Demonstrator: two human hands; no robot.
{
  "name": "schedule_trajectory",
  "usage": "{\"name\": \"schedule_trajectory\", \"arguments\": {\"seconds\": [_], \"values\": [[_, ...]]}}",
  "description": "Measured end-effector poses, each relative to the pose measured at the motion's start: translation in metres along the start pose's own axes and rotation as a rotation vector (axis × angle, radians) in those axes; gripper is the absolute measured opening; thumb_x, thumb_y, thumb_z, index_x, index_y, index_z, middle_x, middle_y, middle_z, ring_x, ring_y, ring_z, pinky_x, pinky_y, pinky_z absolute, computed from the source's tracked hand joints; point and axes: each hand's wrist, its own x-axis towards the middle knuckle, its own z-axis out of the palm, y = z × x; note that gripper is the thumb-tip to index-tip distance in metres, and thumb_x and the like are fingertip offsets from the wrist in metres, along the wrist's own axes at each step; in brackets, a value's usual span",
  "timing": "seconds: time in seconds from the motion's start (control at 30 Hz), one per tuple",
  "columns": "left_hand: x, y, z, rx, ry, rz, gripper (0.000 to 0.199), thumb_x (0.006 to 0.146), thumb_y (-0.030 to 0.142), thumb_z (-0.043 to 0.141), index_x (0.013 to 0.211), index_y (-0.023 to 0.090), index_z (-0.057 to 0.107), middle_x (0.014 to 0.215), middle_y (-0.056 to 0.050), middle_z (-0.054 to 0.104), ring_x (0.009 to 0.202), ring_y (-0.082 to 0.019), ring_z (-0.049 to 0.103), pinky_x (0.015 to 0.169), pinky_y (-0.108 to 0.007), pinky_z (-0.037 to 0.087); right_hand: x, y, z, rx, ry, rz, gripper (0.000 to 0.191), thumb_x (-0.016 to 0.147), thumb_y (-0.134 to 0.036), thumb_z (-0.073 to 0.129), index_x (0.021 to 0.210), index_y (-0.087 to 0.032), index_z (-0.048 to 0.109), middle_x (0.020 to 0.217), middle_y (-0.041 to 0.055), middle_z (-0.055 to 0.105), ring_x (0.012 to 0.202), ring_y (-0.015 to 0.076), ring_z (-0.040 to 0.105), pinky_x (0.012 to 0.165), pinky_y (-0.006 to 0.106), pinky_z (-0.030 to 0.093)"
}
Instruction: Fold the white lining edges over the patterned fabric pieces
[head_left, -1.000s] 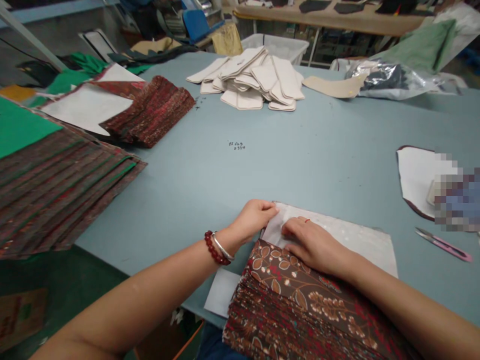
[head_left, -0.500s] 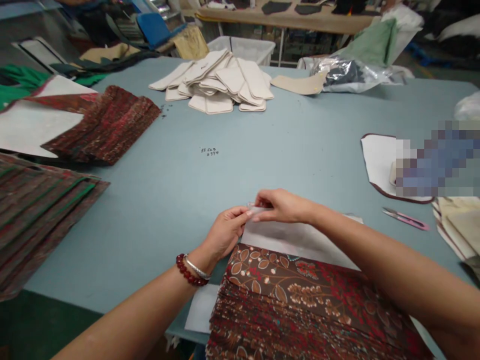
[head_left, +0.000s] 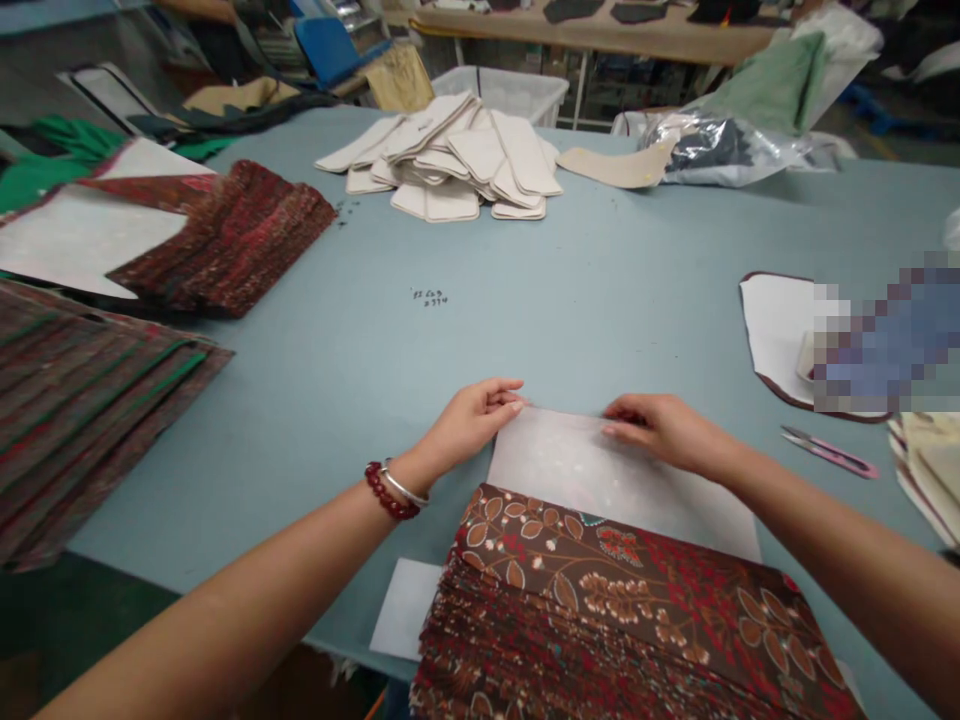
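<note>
My left hand (head_left: 476,418) pinches the far left corner of a thin white sheet (head_left: 566,455) between thumb and fingers. Along the same far edge, my right hand (head_left: 667,432) has its fingers curled and its thumb against the sheet, also gripping it. Nearer to me lies a thick stack of floral fabric pieces (head_left: 600,570), brown and red with leaf shapes, its layers fanned toward my body. The sheet runs up to the top of this stack; whether the two are joined I cannot tell. Another white piece (head_left: 409,605) pokes out at the stack's left.
Pink-handled thread snips (head_left: 829,452) lie to the right, below a dark-edged white panel (head_left: 776,320). Cream pieces (head_left: 450,160) are heaped at the back. Folded dark red fabric (head_left: 225,240) and striped layered fabric (head_left: 97,410) occupy the left. A clear plastic bag (head_left: 735,150) sits far right.
My right hand has moved right along the sheet's far edge, away from my left hand. The sheet now lies spread out between them. The view has shifted slightly.
</note>
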Motion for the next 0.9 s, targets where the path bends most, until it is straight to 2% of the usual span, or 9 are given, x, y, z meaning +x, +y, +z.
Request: {"name": "schedule_trajectory", "arguments": {"seconds": [0.13,0.2,0.33,0.43,0.5,0.6,0.7,0.8,0.9], "values": [[0.009,-0.002,-0.006,0.508,-0.002,0.321,0.015,0.090,0.017,0.058,0.099,0.018,0.070,0.096,-0.006,0.067,0.088,-0.018,0.062,0.085,-0.036,0.050,0.007,0.000,0.021,0.100,0.196,-0.050,0.022,0.099,-0.025,0.052,0.110,-0.020,0.071,0.094,0.0082,0.065,0.086,0.0204,0.061,0.077,0.036,0.050],[0.010,-0.008,-0.009,0.587,-0.012,0.416,0.018,0.091,0.014,0.054,0.094,0.018,0.071,0.095,-0.006,0.065,0.088,-0.017,0.060,0.083,-0.034,0.050,0.003,0.002,0.029,0.110,0.257,-0.081,0.026,0.101,-0.025,0.048,0.112,-0.022,0.071,0.096,0.0084,0.063,0.088,0.0208,0.060,0.078,0.036,0.050],[0.009,-0.023,-0.016,0.656,-0.022,0.514,0.023,0.095,0.016,0.051,0.099,0.022,0.073,0.096,-0.006,0.062,0.090,-0.017,0.058,0.079,-0.031,0.049,-0.009,0.006,0.034,-0.002,0.271,-0.158,0.030,0.103,-0.023,0.043,0.115,-0.025,0.071,0.098,0.0085,0.060,0.092,0.0224,0.056,0.080,0.037,0.048],[0.009,-0.028,-0.023,0.772,-0.067,0.602,0.025,0.100,0.023,0.048,0.101,0.022,0.073,0.096,-0.007,0.061,0.088,-0.018,0.056,0.078,-0.032,0.048,-0.014,0.006,0.033,-0.129,0.247,-0.218,0.033,0.104,-0.020,0.039,0.118,-0.023,0.069,0.099,0.0094,0.059,0.090,0.0228,0.051,0.080,0.038,0.045],[0.009,-0.024,-0.025,0.885,-0.139,0.658,0.029,0.102,0.024,0.044,0.106,0.022,0.073,0.096,-0.008,0.061,0.088,-0.019,0.055,0.078,-0.032,0.046,-0.015,0.003,0.031,-0.205,0.198,-0.247,0.034,0.104,-0.018,0.037,0.122,-0.021,0.066,0.101,0.0105,0.059,0.091,0.0235,0.048,0.083,0.038,0.043],[0.012,-0.006,-0.024,1.069,-0.298,0.703,0.032,0.102,0.021,0.042,0.123,0.025,0.066,0.094,-0.009,0.060,0.086,-0.021,0.052,0.075,-0.032,0.042,-0.011,-0.004,0.026,-0.342,0.093,-0.265,0.039,0.103,-0.014,0.036,0.135,-0.020,0.057,0.104,0.0118,0.057,0.094,0.0263,0.047,0.086,0.039,0.041],[0.017,0.014,-0.016,1.143,-0.407,0.699,0.038,0.098,0.018,0.049,0.133,0.030,0.059,0.090,-0.007,0.060,0.080,-0.020,0.050,0.075,-0.032,0.040,-0.004,-0.013,0.020,-0.444,0.000,-0.258,0.048,0.100,-0.012,0.038,0.146,-0.025,0.047,0.103,0.0106,0.057,0.094,0.0280,0.047,0.085,0.038,0.040],[0.020,0.025,-0.011,1.168,-0.455,0.693,0.038,0.095,0.017,0.052,0.130,0.030,0.061,0.089,-0.007,0.060,0.079,-0.020,0.050,0.074,-0.032,0.039,-0.001,-0.015,0.015,-0.438,-0.036,-0.266,0.045,0.100,-0.012,0.040,0.141,-0.026,0.050,0.102,0.0093,0.058,0.094,0.0271,0.048,0.082,0.036,0.040],[0.019,0.025,-0.014,1.210,-0.458,0.725,0.031,0.095,0.016,0.052,0.123,0.027,0.063,0.091,-0.008,0.061,0.080,-0.021,0.051,0.072,-0.033,0.039,-0.007,-0.008,0.009,-0.406,-0.044,-0.287,0.034,0.101,-0.014,0.040,0.130,-0.022,0.057,0.104,0.0095,0.059,0.096,0.0265,0.049,0.085,0.037,0.040]]}}
